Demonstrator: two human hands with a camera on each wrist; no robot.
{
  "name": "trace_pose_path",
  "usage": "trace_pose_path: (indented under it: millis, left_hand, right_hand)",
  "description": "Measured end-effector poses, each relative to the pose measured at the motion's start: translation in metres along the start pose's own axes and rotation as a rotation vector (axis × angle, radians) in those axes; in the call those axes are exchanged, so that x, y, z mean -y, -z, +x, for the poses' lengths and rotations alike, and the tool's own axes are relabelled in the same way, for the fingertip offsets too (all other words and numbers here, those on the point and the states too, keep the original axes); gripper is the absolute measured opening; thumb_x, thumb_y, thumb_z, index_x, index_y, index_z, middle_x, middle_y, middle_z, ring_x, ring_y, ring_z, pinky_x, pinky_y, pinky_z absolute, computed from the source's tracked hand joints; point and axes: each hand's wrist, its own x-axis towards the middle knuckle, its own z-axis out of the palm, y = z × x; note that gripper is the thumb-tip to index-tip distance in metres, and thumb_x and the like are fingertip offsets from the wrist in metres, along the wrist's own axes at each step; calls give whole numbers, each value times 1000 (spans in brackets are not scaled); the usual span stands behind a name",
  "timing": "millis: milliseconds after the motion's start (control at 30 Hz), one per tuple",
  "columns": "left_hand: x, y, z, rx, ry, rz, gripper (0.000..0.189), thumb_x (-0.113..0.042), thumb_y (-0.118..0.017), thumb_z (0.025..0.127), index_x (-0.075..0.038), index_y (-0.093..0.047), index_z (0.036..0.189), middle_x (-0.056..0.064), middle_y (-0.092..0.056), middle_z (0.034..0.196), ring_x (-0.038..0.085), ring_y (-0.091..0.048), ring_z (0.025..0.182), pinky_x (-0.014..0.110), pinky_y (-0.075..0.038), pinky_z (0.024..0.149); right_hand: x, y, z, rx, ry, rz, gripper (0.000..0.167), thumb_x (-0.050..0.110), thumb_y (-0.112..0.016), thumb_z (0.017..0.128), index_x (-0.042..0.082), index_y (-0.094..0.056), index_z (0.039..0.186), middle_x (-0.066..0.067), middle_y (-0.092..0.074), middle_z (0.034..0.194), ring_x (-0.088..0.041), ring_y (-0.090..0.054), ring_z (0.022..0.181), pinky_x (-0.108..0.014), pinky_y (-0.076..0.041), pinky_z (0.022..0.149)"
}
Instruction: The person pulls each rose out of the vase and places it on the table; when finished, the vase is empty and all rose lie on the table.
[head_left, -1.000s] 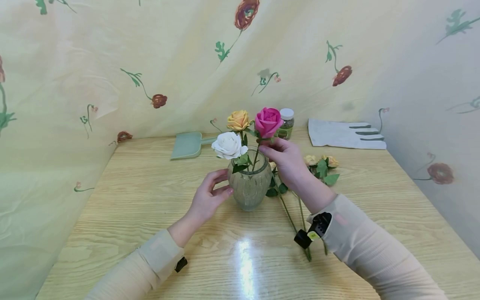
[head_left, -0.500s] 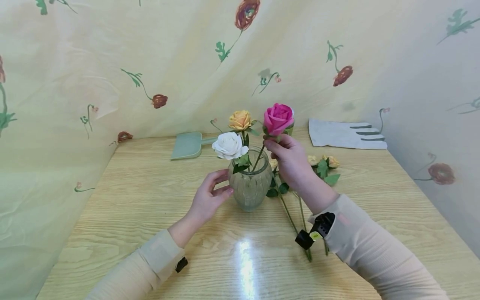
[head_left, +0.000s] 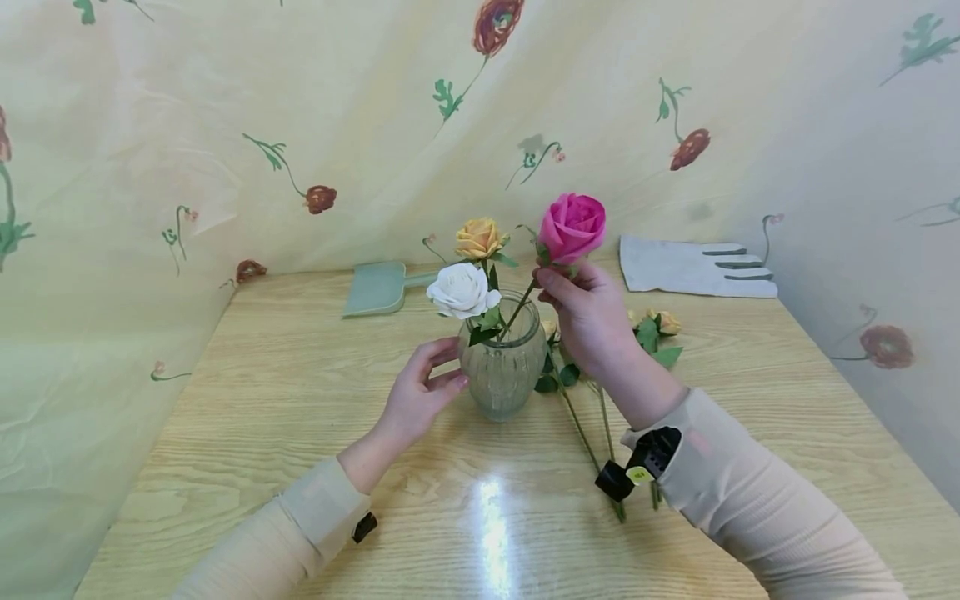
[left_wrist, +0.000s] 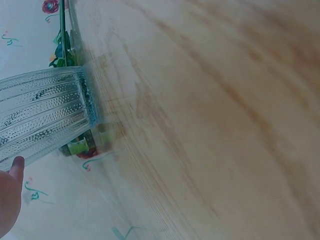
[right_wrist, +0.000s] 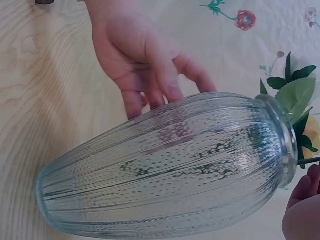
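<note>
A ribbed clear glass vase [head_left: 501,379] stands upright on the wooden table. Curved round its left side, the fingers and thumb of my left hand [head_left: 416,396] hold it; the right wrist view shows those fingertips against the glass. My right hand [head_left: 596,321] pinches the stem of a pink rose [head_left: 572,227] just under the bloom. That stem leans right, with its lower part inside the vase mouth. A white rose [head_left: 461,290] and a yellow rose [head_left: 480,239] also stand in the vase, leaning left.
Several yellow roses [head_left: 663,322] lie right of the vase, partly hidden by my right arm. A pale green dustpan [head_left: 377,287] lies at the back left, a whitish glove [head_left: 697,267] at the back right. Floral cloth [head_left: 390,125] hangs behind the table.
My right hand has moved right and slightly toward me with the pink rose, whose stem now tilts more. The bloom and hand now cover the white-lidded jar. My left hand stays put.
</note>
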Motion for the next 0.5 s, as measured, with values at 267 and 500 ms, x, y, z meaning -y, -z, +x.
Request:
trace_pose_path:
  millis: [267, 500]
  left_hand:
    - [0, 1, 0, -2, 10, -11, 49, 12, -60, 83, 4, -45, 129, 20, -46, 130, 37, -47, 119, 33, -51, 92]
    - [-1, 1, -1, 8, -7, -25, 45, 12, -59, 84, 6, -45, 126, 22, -46, 129, 37, -47, 119, 34, -49, 94]
  right_hand:
    - [15, -3, 1, 4, 123, 100, 33, -15, -46, 89, 8, -70, 89, -6, -64, 92, -17, -59, 80, -24, -52, 74]
    - [26, 2, 2, 19, 198, 225, 19, -13, -54, 88, 0, -68, 90, -10, -64, 87, -21, -60, 79, -27, -54, 72]
